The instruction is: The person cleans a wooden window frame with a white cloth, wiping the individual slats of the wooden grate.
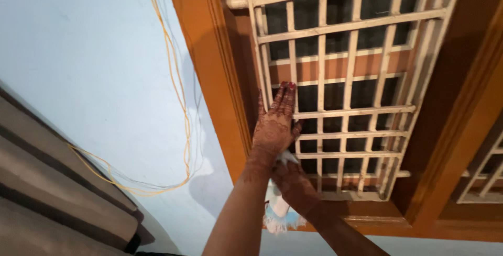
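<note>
A cream metal window grille (346, 88) fills an orange-brown wooden frame (220, 73). My left hand (275, 122) lies flat against the grille's left side, fingers stretched upward and close together, holding nothing. Just below it, my right hand (293, 180) is closed around a white cloth (277, 209) with a pale blue fringed edge, pressing it near the grille's lower left corner. The cloth hangs down past my wrist onto the lower frame.
A thin yellow wire (181, 104) runs down the pale blue wall (94, 67) and loops left of the frame. A striped brown and beige curtain (47, 182) hangs at the lower left. Part of a second grille (484, 177) shows at the right edge.
</note>
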